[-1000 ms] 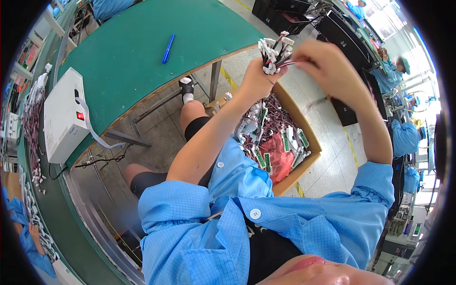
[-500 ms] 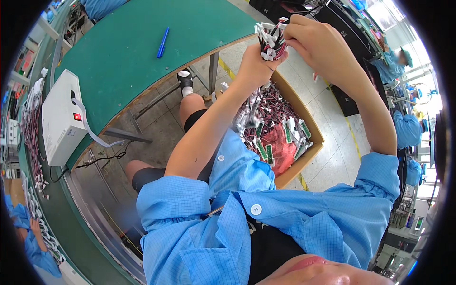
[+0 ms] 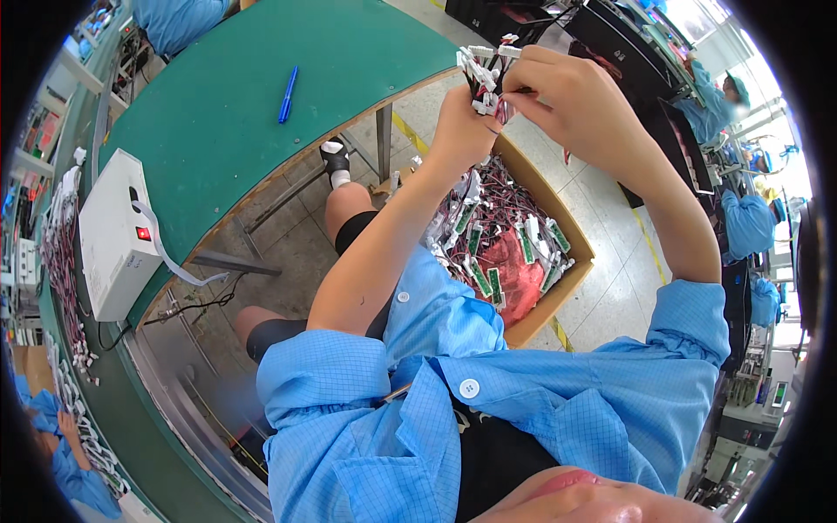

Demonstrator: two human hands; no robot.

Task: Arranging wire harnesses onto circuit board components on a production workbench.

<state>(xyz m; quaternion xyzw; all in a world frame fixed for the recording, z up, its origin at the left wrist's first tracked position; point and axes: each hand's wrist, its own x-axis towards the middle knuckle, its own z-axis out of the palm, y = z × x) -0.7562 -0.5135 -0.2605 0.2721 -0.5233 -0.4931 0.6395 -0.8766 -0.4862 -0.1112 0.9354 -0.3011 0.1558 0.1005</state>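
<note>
My left hand [image 3: 466, 131] is closed round a bundle of wire harnesses [image 3: 481, 77], whose white connectors and black and red wires stick up above the fist. My right hand [image 3: 567, 91] comes in from the right, thumb and fingers pinched on wires at the side of that bundle. A short reddish wire end [image 3: 567, 157] hangs below the right hand. Beneath both hands stands an open cardboard box [image 3: 571, 283] with many loose wire harnesses [image 3: 514, 196], several narrow green circuit boards [image 3: 526, 244] and a red plastic bag [image 3: 520, 296] in it.
At the left is a green-topped table [image 3: 227, 113] with a blue pen [image 3: 289, 94] and a white box-shaped device [image 3: 113, 244] with a lit red switch. Harnesses [image 3: 61, 235] lie along a conveyor at the far left. Black crates [image 3: 610, 44] stand beyond my right hand. Co-workers in blue sit around.
Both hands and the bundle have shifted slightly left and down in the picture. The right fingers stay at the bundle's side, and the table and pen appear slightly shifted too.
</note>
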